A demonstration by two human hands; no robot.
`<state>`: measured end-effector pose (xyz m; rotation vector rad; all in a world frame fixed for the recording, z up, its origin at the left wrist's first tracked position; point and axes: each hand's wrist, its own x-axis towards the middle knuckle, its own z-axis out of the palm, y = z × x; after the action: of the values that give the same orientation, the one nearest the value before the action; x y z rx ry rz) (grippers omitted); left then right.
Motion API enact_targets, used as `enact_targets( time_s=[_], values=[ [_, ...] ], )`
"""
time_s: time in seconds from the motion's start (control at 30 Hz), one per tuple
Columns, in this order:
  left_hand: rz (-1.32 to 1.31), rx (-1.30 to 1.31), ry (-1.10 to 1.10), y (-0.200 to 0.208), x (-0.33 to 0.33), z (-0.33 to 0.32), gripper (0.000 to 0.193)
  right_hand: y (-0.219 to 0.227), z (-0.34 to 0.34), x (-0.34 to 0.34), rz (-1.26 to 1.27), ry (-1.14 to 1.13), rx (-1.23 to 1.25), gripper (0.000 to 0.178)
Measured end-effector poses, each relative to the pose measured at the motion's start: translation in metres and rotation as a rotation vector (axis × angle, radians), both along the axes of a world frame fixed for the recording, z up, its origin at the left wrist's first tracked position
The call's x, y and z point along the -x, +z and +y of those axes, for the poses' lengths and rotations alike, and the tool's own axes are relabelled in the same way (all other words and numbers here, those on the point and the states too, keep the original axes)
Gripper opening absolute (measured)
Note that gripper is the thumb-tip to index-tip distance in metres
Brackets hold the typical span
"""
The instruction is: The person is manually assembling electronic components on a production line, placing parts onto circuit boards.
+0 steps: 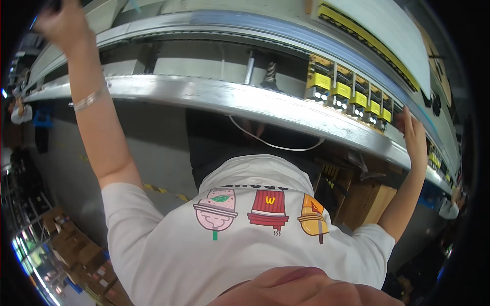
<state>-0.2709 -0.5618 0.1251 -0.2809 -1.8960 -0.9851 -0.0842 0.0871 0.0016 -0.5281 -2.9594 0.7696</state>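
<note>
My left hand is raised at the far upper left, past the conveyor rail, and its fingers are smeared by motion. Something dark shows beside its fingertips, too blurred to name. My right hand is at the right end of a row of joined circuit boards with yellow transformers. Its index finger is stretched out and the hand looks open; I cannot tell whether it touches the last board. The boards lie between the metal rails of the conveyor.
A second strip of yellow-topped boards lies beyond the rail by a white panel. A threaded post stands between the rails. Below the conveyor hang a white cable and a cardboard box. More boxes stand lower left.
</note>
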Motion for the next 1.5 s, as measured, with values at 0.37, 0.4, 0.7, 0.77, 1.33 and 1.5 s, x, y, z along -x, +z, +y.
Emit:
enact_targets(
  time_s=[0.37, 0.4, 0.7, 0.77, 1.33, 1.5],
  values=[
    [-0.263, -0.422, -0.36, 0.008, 0.007, 0.036, 0.053, 0.02, -0.066, 0.007, -0.07, 0.27, 0.154, 0.065],
    [-0.287, -0.458, -0.394, 0.011, 0.004, 0.05, 0.049, 0.021, -0.074, 0.009, -0.065, 0.318, 0.174, 0.066],
    [-0.339, -0.805, -0.448, 0.021, -0.044, 0.159, 0.035, 0.048, -0.113, 0.031, -0.092, 0.719, 0.192, 0.074],
    [-0.325, -0.924, -0.449, 0.012, -0.051, 0.188, 0.034, 0.054, -0.117, 0.048, -0.152, 0.834, 0.215, 0.077],
    [-0.353, -0.418, -1.147, -0.002, -0.069, 0.301, 0.027, -0.062, -0.165, -0.049, 0.452, 1.49, -0.236, 0.014],
    [-0.205, -0.519, -0.765, -0.008, -0.089, 0.336, 0.033, -0.061, -0.17, -0.045, 0.316, 1.614, -0.33, 0.008]
  ],
)
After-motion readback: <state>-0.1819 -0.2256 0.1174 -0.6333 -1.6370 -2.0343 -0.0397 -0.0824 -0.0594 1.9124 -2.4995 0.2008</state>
